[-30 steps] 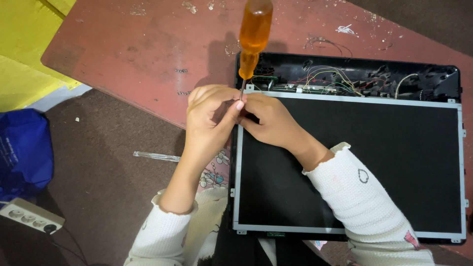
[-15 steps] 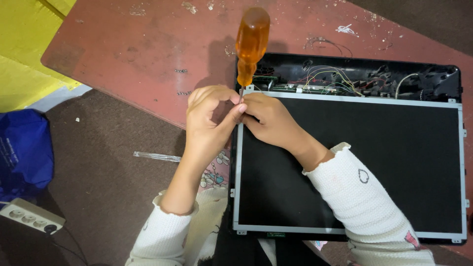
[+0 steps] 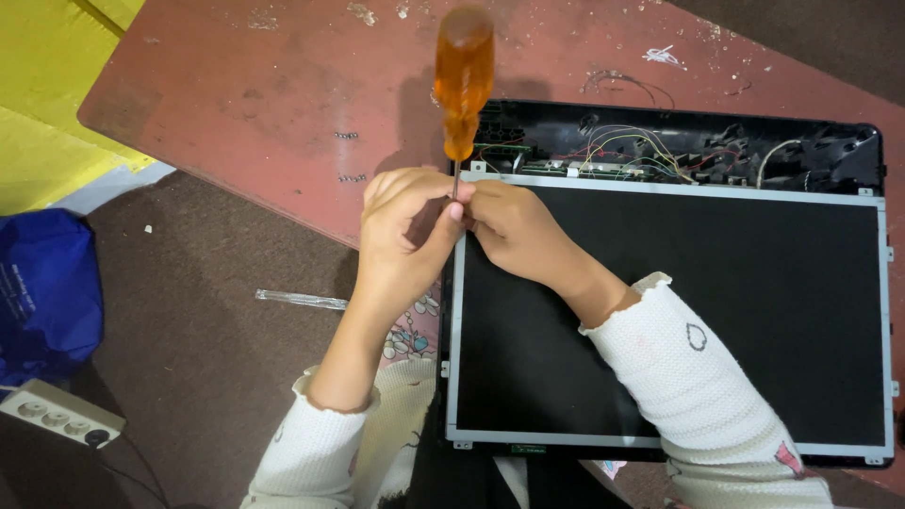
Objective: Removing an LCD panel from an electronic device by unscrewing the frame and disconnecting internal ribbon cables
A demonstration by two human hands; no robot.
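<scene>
So the person has both hands bunched up at the top left corner of a bare display panel [image 3: 669, 311], the kind with a thin metal frame and a black screen face, sitting in its black back shell [image 3: 853, 151] on a scuffed reddish table [image 3: 236, 85]. The left hand [image 3: 405, 236] is curled shut around the thin metal shaft of a screwdriver [image 3: 463, 80], and the right hand [image 3: 514, 226] is closed in right against it, fingertips pinching at the same spot, so the tip and whatever screw it sits on are hidden and there's no telling if it's seated. What has changed over the last second: the amber handle has swung a little, from leaning toward the right to standing nearly straight up over the corner, while the hands and panel haven't really shifted. That reads to me like the driver is being worked or steadied on that corner fastener, not moved on to another one, so the job looks stuck at this first corner for now. Above the panel edge you can see a tangle of coloured wires [image 3: 622, 146] and a little circuit strip, all exposed. Off the table there's a blue bag [image 3: 47, 283], a white power strip [image 3: 57, 415] and some yellow sheeting [image 3: 47, 94] on the brown floor.
</scene>
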